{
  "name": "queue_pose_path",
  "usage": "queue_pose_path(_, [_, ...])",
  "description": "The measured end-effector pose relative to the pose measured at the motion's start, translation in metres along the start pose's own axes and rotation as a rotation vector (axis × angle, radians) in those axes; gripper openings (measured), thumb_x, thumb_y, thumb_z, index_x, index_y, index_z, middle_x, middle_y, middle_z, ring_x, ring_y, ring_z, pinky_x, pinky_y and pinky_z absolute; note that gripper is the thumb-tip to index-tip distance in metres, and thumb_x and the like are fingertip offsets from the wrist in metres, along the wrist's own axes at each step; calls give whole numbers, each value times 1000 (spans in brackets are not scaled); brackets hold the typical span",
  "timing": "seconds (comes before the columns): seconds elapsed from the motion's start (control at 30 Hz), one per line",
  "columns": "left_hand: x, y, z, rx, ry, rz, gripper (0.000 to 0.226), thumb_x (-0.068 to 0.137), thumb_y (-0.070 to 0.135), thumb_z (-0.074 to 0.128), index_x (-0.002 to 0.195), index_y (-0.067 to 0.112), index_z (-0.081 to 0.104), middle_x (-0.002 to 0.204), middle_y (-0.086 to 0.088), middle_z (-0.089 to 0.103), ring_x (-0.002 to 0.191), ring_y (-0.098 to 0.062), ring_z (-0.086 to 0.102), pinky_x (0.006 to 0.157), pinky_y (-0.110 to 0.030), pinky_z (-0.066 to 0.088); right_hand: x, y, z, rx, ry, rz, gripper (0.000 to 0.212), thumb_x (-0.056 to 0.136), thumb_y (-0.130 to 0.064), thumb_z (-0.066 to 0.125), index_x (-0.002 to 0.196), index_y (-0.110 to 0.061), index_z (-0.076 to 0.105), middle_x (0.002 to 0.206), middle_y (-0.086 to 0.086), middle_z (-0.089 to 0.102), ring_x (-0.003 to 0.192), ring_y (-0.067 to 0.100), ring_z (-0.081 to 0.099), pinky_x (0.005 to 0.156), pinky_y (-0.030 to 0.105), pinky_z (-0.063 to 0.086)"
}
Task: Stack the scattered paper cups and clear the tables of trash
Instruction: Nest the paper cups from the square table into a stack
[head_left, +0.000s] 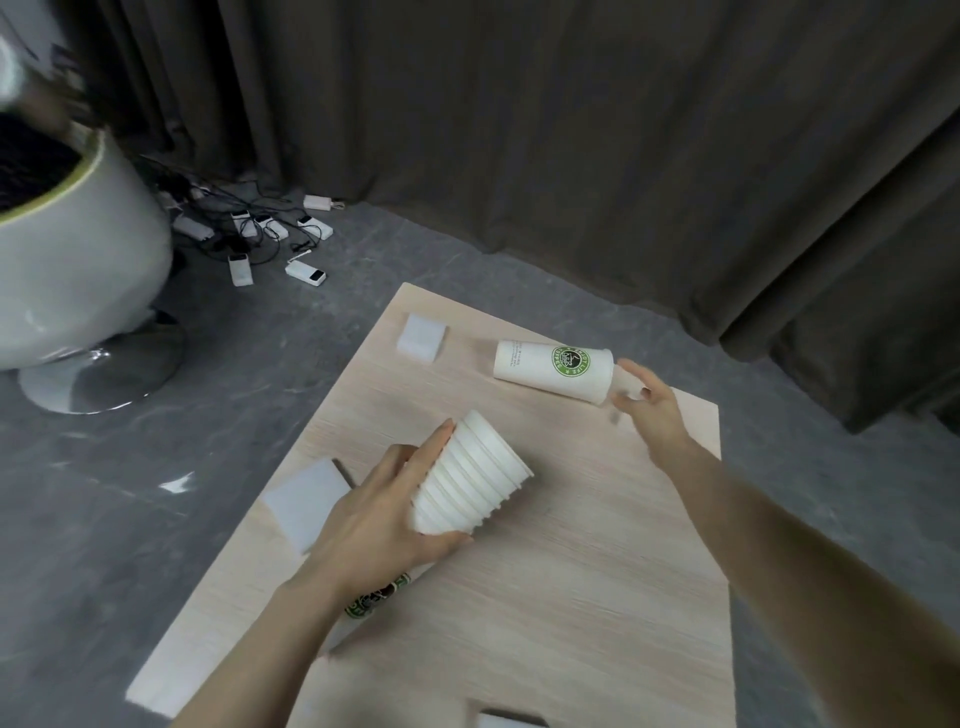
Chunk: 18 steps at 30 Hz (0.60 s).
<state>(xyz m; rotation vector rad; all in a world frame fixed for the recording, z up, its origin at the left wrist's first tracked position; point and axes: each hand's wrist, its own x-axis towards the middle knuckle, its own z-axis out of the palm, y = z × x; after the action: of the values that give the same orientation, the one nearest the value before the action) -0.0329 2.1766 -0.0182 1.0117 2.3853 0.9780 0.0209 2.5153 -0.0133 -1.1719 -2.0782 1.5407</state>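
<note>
My left hand (374, 519) grips a nested stack of white paper cups (470, 475), held tilted above the light wooden table (597, 597) with the rims pointing up and right. A single white cup with a green round logo (553, 368) lies on its side near the table's far edge. My right hand (649, 402) is at that cup's open rim, fingers spread and blurred, touching or nearly touching it. Under my left wrist a green-printed cup part (376, 597) shows, mostly hidden.
White foam-like pads lie on the table: one at the far left corner (422, 336), one at the left edge (309, 501), another at the near edge (511, 721). A white round chair (78, 270) stands left on the grey floor, with chargers and cables (260, 234) behind it. Dark curtains hang behind.
</note>
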Motion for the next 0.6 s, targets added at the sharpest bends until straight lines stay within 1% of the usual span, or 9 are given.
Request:
queue_pose_path(0.07, [0,-4,-1,8,4,-12,106,65,70,67,138,64,-10,118,26,33,99,3,42,66,-15,38,15,1,7,-24,-15,5,47,88,1,61,129,-20,58,134,3,48,80,9,48,77,31,51])
queue_pose_path(0.1, [0,-6,-2,10,7,-21,106,65,69,66,138,64,-10,118,26,33,99,3,41,66,-13,36,22,2,10,-36,-23,6,46,88,1,61,129,-20,59,129,0,50,75,8,48,75,35,50])
queue_pose_path(0.13, [-1,-8,-4,12,11,-31,105,65,69,66,139,64,-9,119,26,33,99,4,40,65,-11,35,28,4,14,-38,-31,7,45,88,1,61,127,-19,59,126,-2,50,73,7,48,67,31,49])
queue_pose_path(0.23, [-2,-13,-8,14,24,-53,105,65,68,66,139,64,-9,118,25,33,99,4,39,67,-10,33,41,10,25,-26,-33,35,43,87,4,61,124,-17,61,121,0,49,76,5,46,48,6,40])
queue_pose_path(0.3, [-4,-16,-11,8,36,-62,105,65,66,67,138,65,-9,119,26,33,102,2,42,70,-15,36,45,15,30,-15,-10,65,42,86,5,62,123,-14,62,108,0,51,69,0,41,42,3,36])
queue_pose_path(0.37, [-6,-18,-14,3,47,-72,105,65,64,68,138,65,-8,120,26,33,105,2,43,75,-19,37,43,18,35,11,23,90,41,85,8,62,120,-12,64,84,-4,48,58,-1,40,40,4,32])
queue_pose_path(0.43, [-8,-19,-17,-6,54,-79,105,65,63,69,138,65,-7,120,26,34,107,2,43,77,-21,39,39,20,38,19,74,93,38,83,11,61,115,-6,66,66,-4,34,48,3,34,40,5,29])
queue_pose_path(0.5, [-10,-20,-19,-12,57,-77,105,66,63,70,139,64,-6,121,26,35,108,2,43,80,-23,42,33,22,38,26,109,81,35,82,14,60,111,-2,68,62,-3,28,43,3,31,42,6,31])
queue_pose_path(0.6, [-12,-22,-21,-10,53,-67,105,66,64,70,139,65,-6,121,26,34,108,2,41,80,-23,41,21,22,36,86,94,104,34,83,11,61,112,-5,68,63,-3,28,55,6,33,65,13,41])
